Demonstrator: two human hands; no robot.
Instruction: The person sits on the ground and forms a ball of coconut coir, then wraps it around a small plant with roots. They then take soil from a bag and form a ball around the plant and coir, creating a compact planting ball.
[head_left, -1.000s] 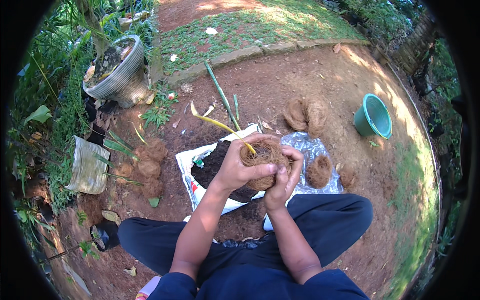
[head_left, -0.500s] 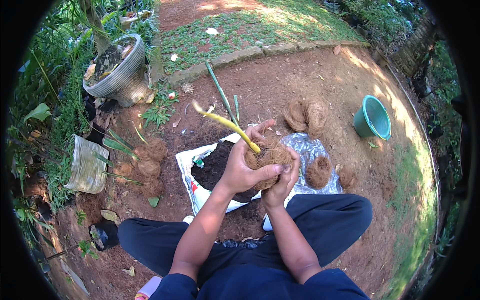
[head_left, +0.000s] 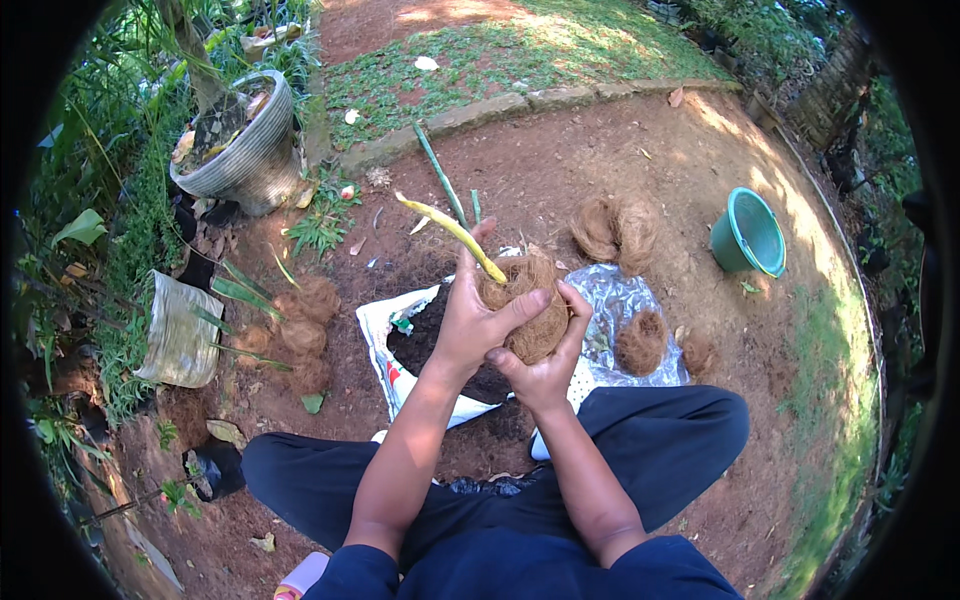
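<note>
Above an open white sack [head_left: 375, 330] with dark soil [head_left: 420, 345], I hold a ball of brown coconut fibre [head_left: 538, 325] between both hands. A curved yellow cutting [head_left: 450, 226] sticks out of the ball toward the upper left. My left hand [head_left: 470, 325] grips the ball's left side, its thumb laid across the fibre. Around the lower right side curls my right hand [head_left: 555, 365], its thumb pressed on the near face. Parts of the fingers behind the ball are hidden.
Fibre clumps [head_left: 640, 343] lie on clear plastic and bare soil at right. At left are fibre balls [head_left: 303, 335] with green cuttings, near a tipped pale bag [head_left: 180, 330]. A green bucket [head_left: 748, 235] stands far right; a ribbed pot [head_left: 245, 150] leans far left.
The ball has turned in my hands, and the yellow cutting has shifted slightly up and left. My right thumb now shows on the near face of the fibre.
</note>
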